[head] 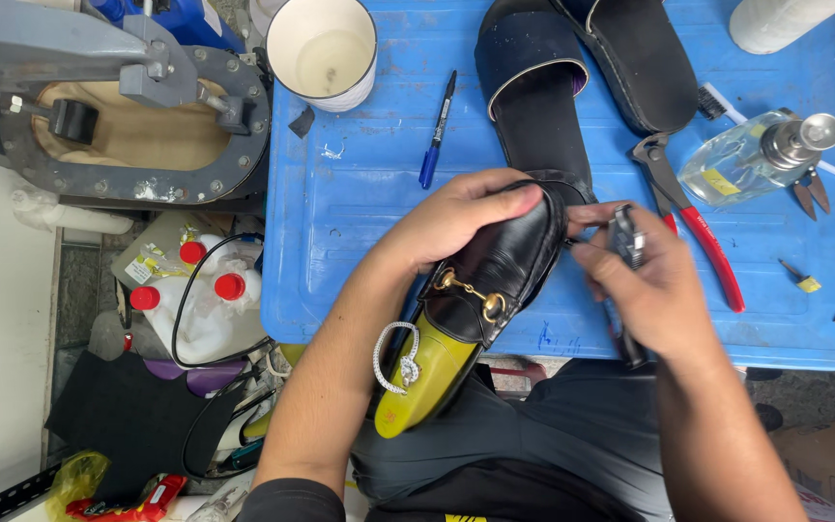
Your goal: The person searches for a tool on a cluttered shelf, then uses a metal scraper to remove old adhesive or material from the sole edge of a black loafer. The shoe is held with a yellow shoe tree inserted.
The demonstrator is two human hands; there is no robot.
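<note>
One black loafer (495, 266), two hands, one pliers (693, 227)

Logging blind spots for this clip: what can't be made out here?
- Head view: tool in right hand, mostly covered by its fingers.
- Toe of black loafer, hidden under left hand.
- Black slipper heel end and white container, cut by top edge.
- Clear bottle label, too small.
</note>
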